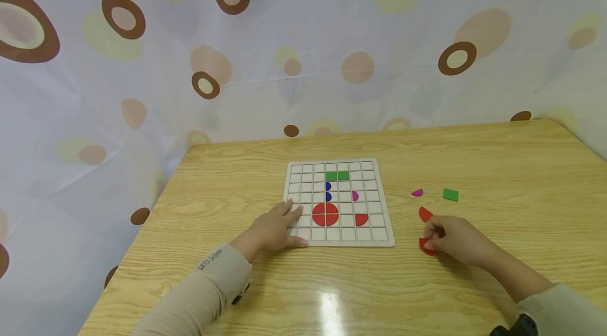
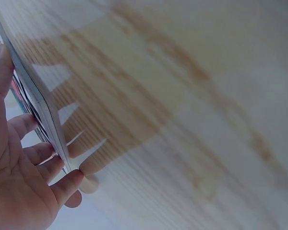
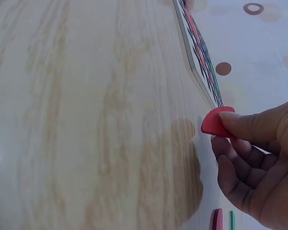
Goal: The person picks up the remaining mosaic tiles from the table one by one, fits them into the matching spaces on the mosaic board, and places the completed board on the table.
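Note:
My left hand (image 1: 274, 226) rests at the lower left edge of a white grid board (image 1: 320, 238), fingers spread over its border. In the left wrist view the fingertips touch the board's edge. On the board lie a red circle of quarter pieces (image 1: 320, 219), a single red quarter (image 1: 361, 219), two green rectangles (image 1: 337, 175), two blue half-discs (image 1: 328, 196) and a magenta half-disc (image 1: 355, 196). Right of the board, my right hand (image 1: 456, 240) pinches a red quarter-circle piece (image 3: 212, 123) between thumb and fingers.
Beyond the right hand lie another red quarter piece (image 1: 424, 214), a magenta half-disc (image 1: 417, 193) and a green rectangle (image 1: 450, 195) on the wooden table (image 1: 360, 294). A patterned cloth (image 1: 322, 104) hangs behind the table's far edge.

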{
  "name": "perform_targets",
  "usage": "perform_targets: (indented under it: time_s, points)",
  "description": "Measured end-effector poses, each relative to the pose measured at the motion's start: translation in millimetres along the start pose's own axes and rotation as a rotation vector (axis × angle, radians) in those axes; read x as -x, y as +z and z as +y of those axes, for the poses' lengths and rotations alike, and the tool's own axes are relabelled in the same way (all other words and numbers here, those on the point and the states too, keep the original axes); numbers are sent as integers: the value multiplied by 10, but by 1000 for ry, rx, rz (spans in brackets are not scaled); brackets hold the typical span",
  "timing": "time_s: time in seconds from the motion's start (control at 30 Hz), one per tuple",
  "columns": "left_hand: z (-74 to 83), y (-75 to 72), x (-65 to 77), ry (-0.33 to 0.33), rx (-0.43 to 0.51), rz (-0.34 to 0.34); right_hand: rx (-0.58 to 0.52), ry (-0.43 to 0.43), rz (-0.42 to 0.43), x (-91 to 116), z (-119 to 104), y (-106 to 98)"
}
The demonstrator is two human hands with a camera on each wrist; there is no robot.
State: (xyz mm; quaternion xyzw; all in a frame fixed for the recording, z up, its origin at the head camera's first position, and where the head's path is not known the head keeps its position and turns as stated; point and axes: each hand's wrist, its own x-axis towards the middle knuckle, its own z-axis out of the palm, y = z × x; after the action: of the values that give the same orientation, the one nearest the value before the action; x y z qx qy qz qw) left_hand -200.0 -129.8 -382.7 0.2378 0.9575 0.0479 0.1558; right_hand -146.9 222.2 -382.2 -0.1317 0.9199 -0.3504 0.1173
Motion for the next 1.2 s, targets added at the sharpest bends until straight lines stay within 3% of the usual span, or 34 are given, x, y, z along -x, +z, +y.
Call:
perform_targets:
  time_s: [0.17,0.57,0.97,1.2]
  points:
    - [1,1,1,-1,6,1,-39,-5,1,-28,-43,0]
    - [-30,3,-9,-6,21,1,-112,-113,49,-155,-147,40]
    - [-7,40,-17,-13,11,-7,-187,-113,47,-304,-245,188]
    - [-9,31,-20,-19,4,-1,-249,-68,38,-403,-331,247]
